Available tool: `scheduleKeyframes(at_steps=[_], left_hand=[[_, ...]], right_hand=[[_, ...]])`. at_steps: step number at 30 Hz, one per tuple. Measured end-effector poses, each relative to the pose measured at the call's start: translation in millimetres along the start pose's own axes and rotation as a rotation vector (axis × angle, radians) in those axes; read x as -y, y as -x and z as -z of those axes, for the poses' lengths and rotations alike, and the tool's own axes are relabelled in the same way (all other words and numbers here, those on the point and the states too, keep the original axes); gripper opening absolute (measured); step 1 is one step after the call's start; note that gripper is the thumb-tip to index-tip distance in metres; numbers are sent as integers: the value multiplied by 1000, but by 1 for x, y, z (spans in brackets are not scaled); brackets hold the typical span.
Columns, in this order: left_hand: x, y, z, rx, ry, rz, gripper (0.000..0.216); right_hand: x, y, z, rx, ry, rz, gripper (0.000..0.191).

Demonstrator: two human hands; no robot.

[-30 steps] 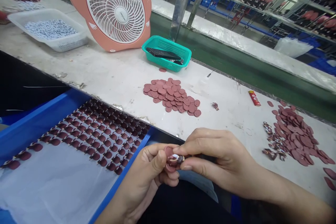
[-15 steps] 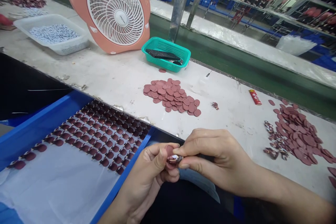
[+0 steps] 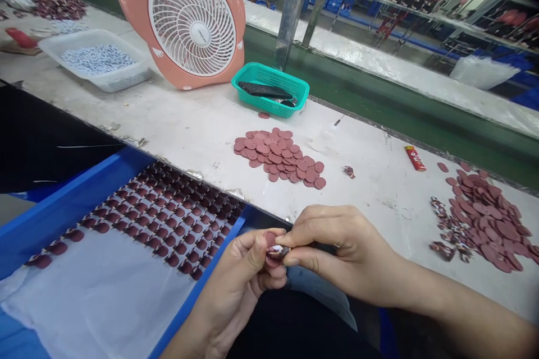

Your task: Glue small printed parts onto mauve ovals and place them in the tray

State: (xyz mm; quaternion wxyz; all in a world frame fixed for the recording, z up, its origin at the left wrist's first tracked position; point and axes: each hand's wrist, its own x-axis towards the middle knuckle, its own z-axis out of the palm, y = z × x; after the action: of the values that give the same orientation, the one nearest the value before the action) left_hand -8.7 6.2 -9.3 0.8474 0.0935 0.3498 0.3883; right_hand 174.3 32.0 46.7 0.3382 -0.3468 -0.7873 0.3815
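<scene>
Above my lap, my left hand [image 3: 242,277] pinches thin reddish-brown oval discs [image 3: 270,238] between thumb and fingers. My right hand [image 3: 347,247] has thumb and forefinger closed on a small brown-and-white piece [image 3: 279,251], which lies against the discs. Fingers partly hide how the parts meet. A heap of similar oval discs [image 3: 275,151] lies on the table beyond my hands. One loose brown-and-white piece [image 3: 348,171] rests to the right of that heap. Farther right, several such small pieces [image 3: 442,224] lie beside a second disc heap [image 3: 492,219].
At my left, a blue tray [image 3: 63,205] holds rows of dark red assembled pieces [image 3: 168,223] on a white sheet. A pink fan [image 3: 179,70], a green basket [image 3: 269,106], a white tub [image 3: 126,78] and a red wrapper [image 3: 415,158] stand or lie on the table.
The view has shifted slightly, so the table's things appear a little farther right and lower. Both hands keep their grip; the small brown-and-white piece has turned slightly between the fingers.
</scene>
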Motion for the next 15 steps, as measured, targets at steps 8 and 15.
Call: scheduleKeyframes(at_steps=[8, 15], left_hand=[[-4, 2, -3, -67, 32, 9, 36], [-7, 4, -2, -71, 42, -1, 32]], right_hand=[[-3, -2, -3, 21, -42, -33, 7], [-7, -5, -7, 11, -55, -46, 5]])
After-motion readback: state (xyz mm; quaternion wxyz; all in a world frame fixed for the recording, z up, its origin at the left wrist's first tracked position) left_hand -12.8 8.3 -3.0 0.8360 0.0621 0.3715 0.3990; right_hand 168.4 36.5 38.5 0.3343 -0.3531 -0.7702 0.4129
